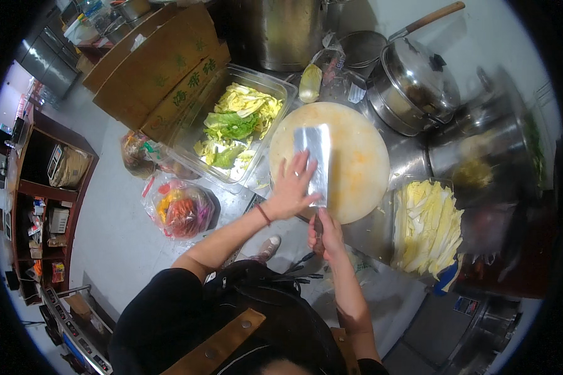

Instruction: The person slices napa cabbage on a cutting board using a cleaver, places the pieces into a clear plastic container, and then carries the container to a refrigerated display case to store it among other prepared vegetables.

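Note:
A cleaver (320, 154) lies flat over the left part of a round cutting board (356, 164). Its handle is in my right hand (327, 234), near the board's front edge. My left hand (293, 187) rests with fingers spread on the left side of the blade, a ring on one finger. To the left, a clear plastic tub (291, 93) holds cut cabbage leaves (244, 117). Right of the board, a clear container holds long strips of napa cabbage (427, 225). Behind the board lies a piece of napa cabbage (310, 83).
A cardboard box (155, 70) leans over the tub's left side. Bagged vegetables (183, 211) sit at the counter's left. A lidded steel pot (417, 84) stands behind right, with a wooden handle (431, 16) sticking up. A large steel pot (291, 33) stands at the back.

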The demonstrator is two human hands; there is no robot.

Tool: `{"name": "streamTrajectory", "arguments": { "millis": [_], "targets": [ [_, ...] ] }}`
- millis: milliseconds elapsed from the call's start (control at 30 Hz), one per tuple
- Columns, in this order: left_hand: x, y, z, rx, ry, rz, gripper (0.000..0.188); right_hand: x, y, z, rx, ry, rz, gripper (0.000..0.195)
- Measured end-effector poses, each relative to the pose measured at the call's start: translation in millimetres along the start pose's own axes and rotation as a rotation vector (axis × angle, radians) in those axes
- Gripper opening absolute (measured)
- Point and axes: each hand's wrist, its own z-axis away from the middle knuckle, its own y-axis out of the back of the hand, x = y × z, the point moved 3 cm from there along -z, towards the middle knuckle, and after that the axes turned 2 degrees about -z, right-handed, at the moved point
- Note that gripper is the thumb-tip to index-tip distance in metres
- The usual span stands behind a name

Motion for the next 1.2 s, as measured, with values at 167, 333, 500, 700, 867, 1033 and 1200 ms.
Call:
{"name": "streamTrajectory", "arguments": {
  "millis": [167,333,500,700,867,1033,1200],
  "targets": [
    [-132.9,41.4,-38.6,-0.379,0.227,-0.464,0.063,-53.3,-39.3,-0.5,-0.085,0.268,0.342,0.033],
    [-115.5,88.6,-27.8,0.413,0.147,-0.166,0.037,-48.1,12.7,-29.3,0.637,0.772,1.105,0.029],
    [-13.9,60.0,-38.5,0.318,0.091,0.457,0.015,-29.5,60.5,-44.8,0.669,0.587,1.331,0.025],
    [82.8,-33.8,-30.9,-0.162,0.256,1.222,0.012,-93.1,178.4,123.2,1.358,1.196,0.931,0.038],
    [160.1,-105.4,-32.5,-0.565,0.468,1.182,0.016,-104.8,324.4,147.5,1.597,0.587,0.677,0.050],
    [206.6,-135.2,-35.9,-0.571,0.540,1.077,0.029,-97.9,359.2,124.8,1.379,0.707,0.846,0.043],
    [222.5,-147.7,-30.8,-0.576,0.575,1.018,0.035,-108.9,339.3,155.8,1.029,0.975,0.534,0.031]
  ]
}}
